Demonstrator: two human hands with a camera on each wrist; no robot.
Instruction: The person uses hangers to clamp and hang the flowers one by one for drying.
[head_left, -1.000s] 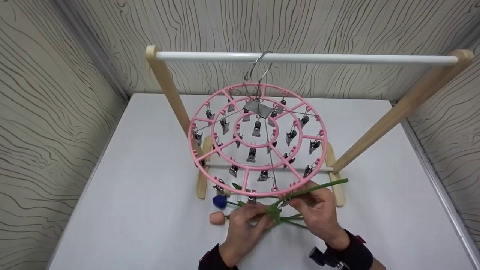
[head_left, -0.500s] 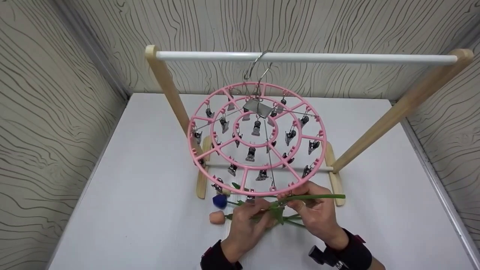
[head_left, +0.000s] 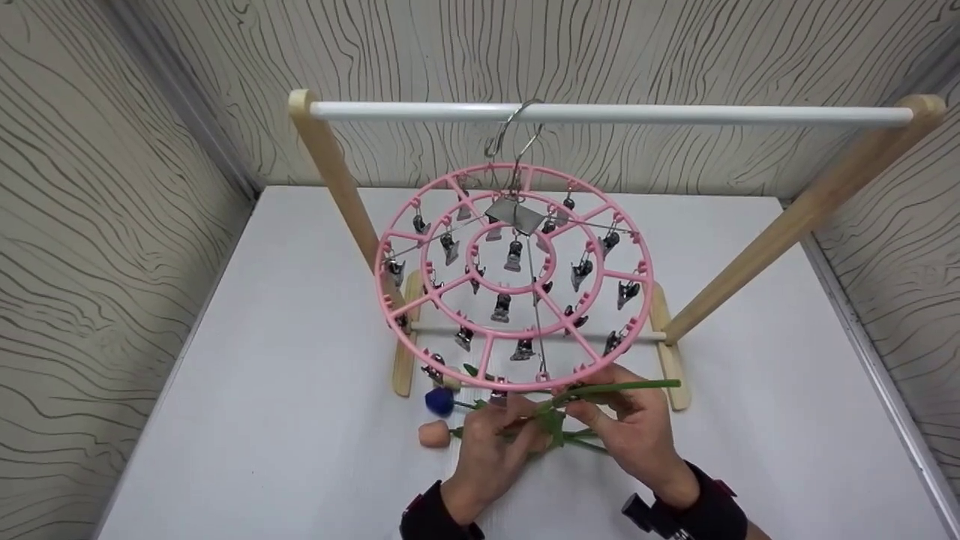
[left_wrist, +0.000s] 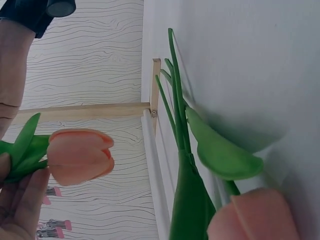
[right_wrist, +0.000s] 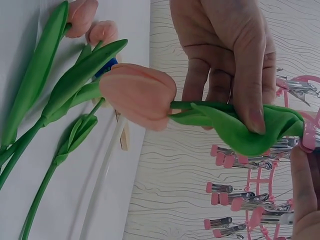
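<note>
My left hand (head_left: 491, 454) pinches an artificial tulip by its green leaves, just behind the peach-pink flower head (right_wrist: 140, 95). The tulip's green stem (head_left: 645, 385) crosses in front of my right hand (head_left: 637, 424) and points right. At the near rim of the pink round hanger (head_left: 491, 341), my right thumb and fingers pinch a metal clip with a pink tip (right_wrist: 311, 134), which lies against the tulip's leafy stem. In the left wrist view the flower head (left_wrist: 80, 156) is held above the table, with my left fingers (left_wrist: 30, 200) behind it.
More artificial tulips lie on the white table below, including a blue one (head_left: 439, 402) and a peach one (head_left: 434, 434). The hanger hooks onto a white rod (head_left: 675, 114) between wooden posts (head_left: 780, 255). Several metal clips dangle from its rings. Patterned walls surround the table.
The held tulip's stem end has swung down towards the person and a little left, then slightly back up. Both hands stay almost in place, and the hanger has barely shifted.
</note>
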